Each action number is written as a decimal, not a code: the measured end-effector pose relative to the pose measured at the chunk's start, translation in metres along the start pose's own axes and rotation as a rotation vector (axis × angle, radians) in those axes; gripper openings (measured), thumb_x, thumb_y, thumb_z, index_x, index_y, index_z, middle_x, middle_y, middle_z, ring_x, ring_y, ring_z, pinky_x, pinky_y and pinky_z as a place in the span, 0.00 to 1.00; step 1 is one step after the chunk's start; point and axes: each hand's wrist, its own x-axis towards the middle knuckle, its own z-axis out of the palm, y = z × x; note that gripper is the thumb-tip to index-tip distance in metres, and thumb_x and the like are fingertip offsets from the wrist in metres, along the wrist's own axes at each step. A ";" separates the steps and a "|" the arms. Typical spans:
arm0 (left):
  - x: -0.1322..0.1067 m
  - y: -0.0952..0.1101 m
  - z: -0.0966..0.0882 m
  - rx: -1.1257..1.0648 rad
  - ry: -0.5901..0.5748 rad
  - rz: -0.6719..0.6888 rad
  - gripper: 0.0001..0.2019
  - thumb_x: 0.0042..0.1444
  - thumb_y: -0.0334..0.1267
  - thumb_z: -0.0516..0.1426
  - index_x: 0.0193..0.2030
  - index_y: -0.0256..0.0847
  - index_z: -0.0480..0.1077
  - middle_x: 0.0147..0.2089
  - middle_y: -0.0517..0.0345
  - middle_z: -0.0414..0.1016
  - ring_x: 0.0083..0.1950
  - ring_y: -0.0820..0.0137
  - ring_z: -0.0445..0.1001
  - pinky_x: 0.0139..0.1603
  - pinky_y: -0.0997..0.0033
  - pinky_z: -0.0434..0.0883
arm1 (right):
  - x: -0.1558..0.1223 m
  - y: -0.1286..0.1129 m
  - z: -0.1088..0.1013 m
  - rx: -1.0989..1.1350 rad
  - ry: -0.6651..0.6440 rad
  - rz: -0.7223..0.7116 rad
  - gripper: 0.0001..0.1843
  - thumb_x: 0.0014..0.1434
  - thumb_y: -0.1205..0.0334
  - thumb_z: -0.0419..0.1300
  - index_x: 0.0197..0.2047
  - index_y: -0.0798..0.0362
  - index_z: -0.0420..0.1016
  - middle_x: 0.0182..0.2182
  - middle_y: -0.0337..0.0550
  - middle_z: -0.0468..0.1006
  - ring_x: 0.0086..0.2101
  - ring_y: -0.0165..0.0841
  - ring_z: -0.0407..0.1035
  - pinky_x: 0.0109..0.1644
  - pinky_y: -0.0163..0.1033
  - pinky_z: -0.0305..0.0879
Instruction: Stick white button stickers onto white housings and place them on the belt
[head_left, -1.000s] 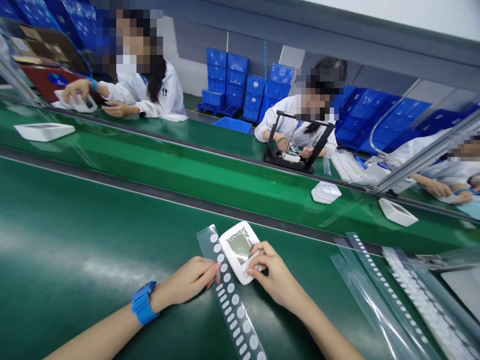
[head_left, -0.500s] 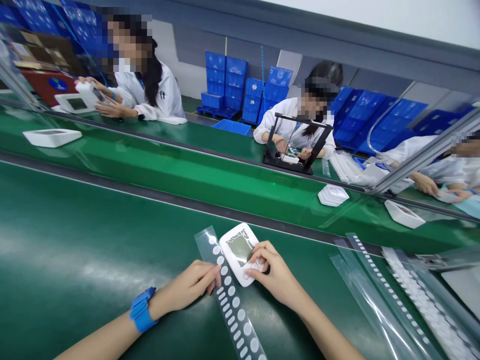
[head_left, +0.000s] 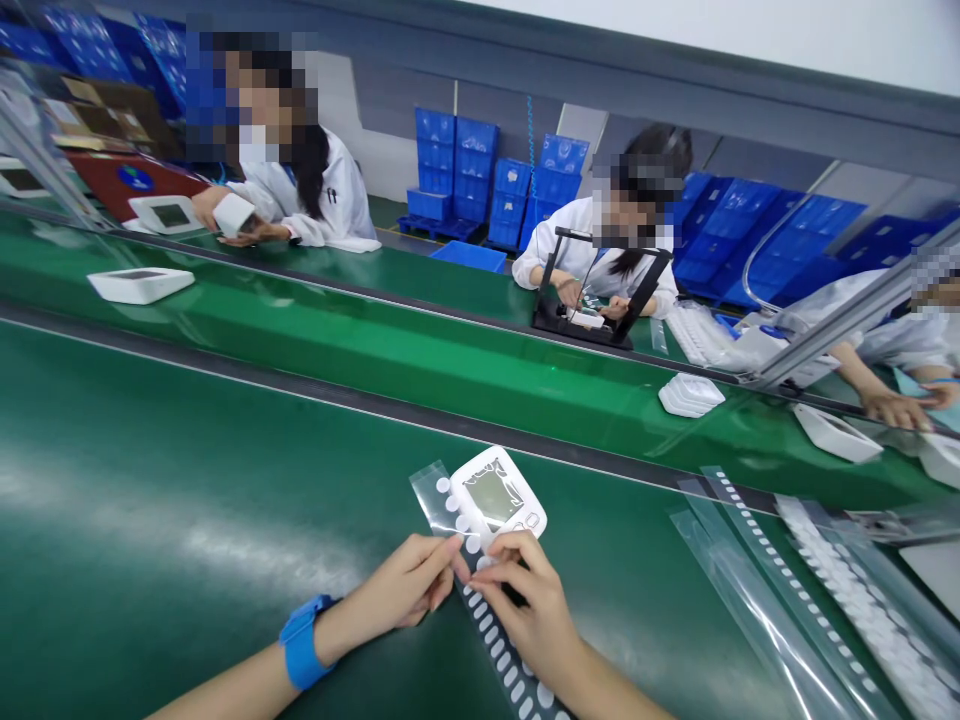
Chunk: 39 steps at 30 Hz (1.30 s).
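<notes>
A white device housing with a grey screen window (head_left: pixel 497 497) lies on the green bench in front of me. A clear strip of white round and oval stickers (head_left: pixel 491 622) runs from beside it toward me. My left hand (head_left: pixel 409 588), blue band on its wrist, rests on the bench with its fingertips pressed on the strip's left edge. My right hand (head_left: pixel 526 605) lies over the strip just below the housing, fingers curled in a pinch at the stickers. What the pinch holds is hidden.
More sticker strips (head_left: pixel 780 600) lie at the right. A green conveyor (head_left: pixel 420 350) carries white housings (head_left: pixel 140 283) and a stack of white parts (head_left: pixel 691 394). Three people in white coats work across it, one at a black fixture (head_left: pixel 592 300). Blue crates (head_left: pixel 480 170) stand behind.
My right hand has come off the housing's lower right corner and moved down onto the sticker strip. My left hand stays on the strip. The conveyor's housings have drifted right.
</notes>
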 end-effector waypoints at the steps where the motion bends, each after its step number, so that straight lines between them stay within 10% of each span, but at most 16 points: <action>1: 0.000 0.001 0.001 -0.041 -0.005 -0.020 0.30 0.54 0.65 0.51 0.31 0.35 0.72 0.14 0.70 0.58 0.10 0.82 0.45 0.09 0.80 0.46 | -0.001 0.001 0.003 0.006 0.010 0.007 0.05 0.60 0.68 0.61 0.36 0.50 0.78 0.39 0.44 0.69 0.34 0.31 0.67 0.39 0.37 0.65; 27: -0.002 -0.005 0.009 -0.414 -0.056 -0.048 0.26 0.52 0.59 0.60 0.31 0.32 0.74 0.22 0.55 0.75 0.13 0.80 0.61 0.13 0.80 0.64 | -0.004 -0.012 0.008 0.147 0.107 0.319 0.03 0.58 0.64 0.62 0.32 0.51 0.76 0.37 0.43 0.70 0.41 0.35 0.68 0.47 0.38 0.64; 39: 0.001 -0.010 0.001 -0.368 -0.047 -0.071 0.27 0.54 0.62 0.56 0.28 0.33 0.71 0.16 0.59 0.71 0.09 0.78 0.63 0.09 0.82 0.59 | 0.009 -0.008 -0.018 0.066 0.094 0.196 0.06 0.61 0.63 0.59 0.31 0.50 0.75 0.38 0.43 0.69 0.41 0.35 0.68 0.47 0.41 0.65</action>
